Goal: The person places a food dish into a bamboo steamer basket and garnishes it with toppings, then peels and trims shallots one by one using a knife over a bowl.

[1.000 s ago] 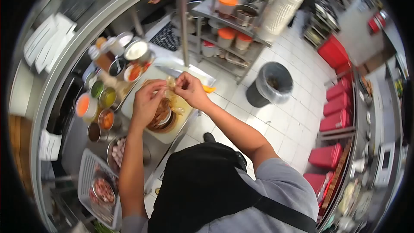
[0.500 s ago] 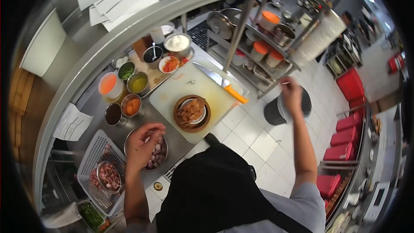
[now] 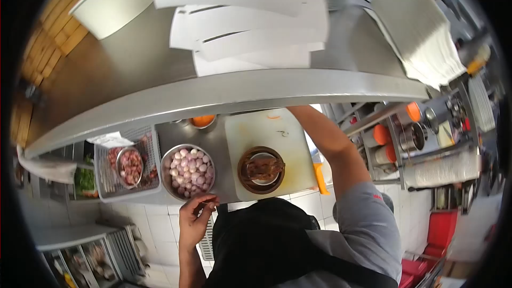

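Observation:
My left hand (image 3: 196, 217) is beside the near rim of a metal bowl (image 3: 166, 182) of small peeled shallots (image 3: 188, 172). Its thumb and fingertips are pinched together; anything between them is too small to name. My right forearm (image 3: 325, 138) reaches forward over the cutting board (image 3: 239, 128) and passes under the shelf edge, which hides my right hand. On the board sits a round wooden container (image 3: 243, 181) with a small white bowl and browned food (image 3: 264, 169) inside. A knife with an orange handle (image 3: 321, 178) lies at the board's right side.
A steel shelf (image 3: 229, 92) with paper slips (image 3: 250, 21) crosses above the counter. At left, a grey plastic basket (image 3: 101, 175) holds a bowl of reddish chopped pieces (image 3: 129, 168). Orange-lidded tubs (image 3: 381, 134) stand on the rack at right.
My right hand has left its place above the black bin and gone forward beneath the shelf. My left hand has drawn back from over the shallots to the bowl's near side. My view has turned.

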Available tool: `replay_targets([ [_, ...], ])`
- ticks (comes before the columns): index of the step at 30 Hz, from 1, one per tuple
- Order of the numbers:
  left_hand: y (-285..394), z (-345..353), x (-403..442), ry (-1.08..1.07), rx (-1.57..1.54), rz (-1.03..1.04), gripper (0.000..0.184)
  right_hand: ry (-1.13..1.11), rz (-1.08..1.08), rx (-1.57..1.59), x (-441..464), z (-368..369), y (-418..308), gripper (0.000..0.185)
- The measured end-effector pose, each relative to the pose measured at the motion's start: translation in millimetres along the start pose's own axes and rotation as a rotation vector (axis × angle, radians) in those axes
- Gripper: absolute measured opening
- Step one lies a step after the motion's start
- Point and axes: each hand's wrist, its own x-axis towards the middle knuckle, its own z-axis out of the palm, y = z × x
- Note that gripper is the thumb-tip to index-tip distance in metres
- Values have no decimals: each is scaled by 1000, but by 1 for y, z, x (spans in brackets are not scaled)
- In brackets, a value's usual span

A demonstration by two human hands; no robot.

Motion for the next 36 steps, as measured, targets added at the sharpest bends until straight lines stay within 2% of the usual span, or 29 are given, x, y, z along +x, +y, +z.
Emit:
replay_targets([
  [5,-5,15,-46,230,-99,-76,17,-141,-27,-91,29,37,19,15],
  [9,-11,20,-63,334,-100,-86,16,-235,-15,-40,33,49,28,16],
  [15,-11,24,-71,397,-74,-82,16,-330,5,76,33,49,25,17],
  [17,-12,25,-70,391,-76,-90,16,-361,8,-94,28,44,17,22],
  [18,-14,26,-68,385,-66,-90,16,-361,11,-93,29,60,28,22],
  [19,-15,26,-67,380,-56,-89,16,-292,-111,-173,33,93,47,22],
  [20,-15,27,-66,380,-52,-88,16,-221,-233,-252,33,97,46,22],
  [24,-15,29,-60,363,-22,-83,17,-141,-192,-342,23,80,40,19],
  [26,-17,31,-57,353,-20,-78,17,-138,7,51,18,64,36,19],
  [27,-19,32,-55,327,-24,-92,17,-141,10,48,15,62,37,19],
  [29,-23,34,-49,298,-29,-108,17,272,-63,157,14,59,41,16],
  [30,-24,36,-44,269,-10,-103,17,268,-59,156,15,57,46,16],
  [32,-34,39,-36,238,17,-117,16,277,-33,443,16,49,54,16],
  [33,-40,42,-29,242,15,-126,16,268,-34,447,11,24,40,16],
  [35,-53,48,-16,196,-98,-188,19,-104,184,870,-6,-43,9,17],
  [36,-62,52,-9,196,-101,-234,21,-217,277,1030,-23,-73,-14,19],
])
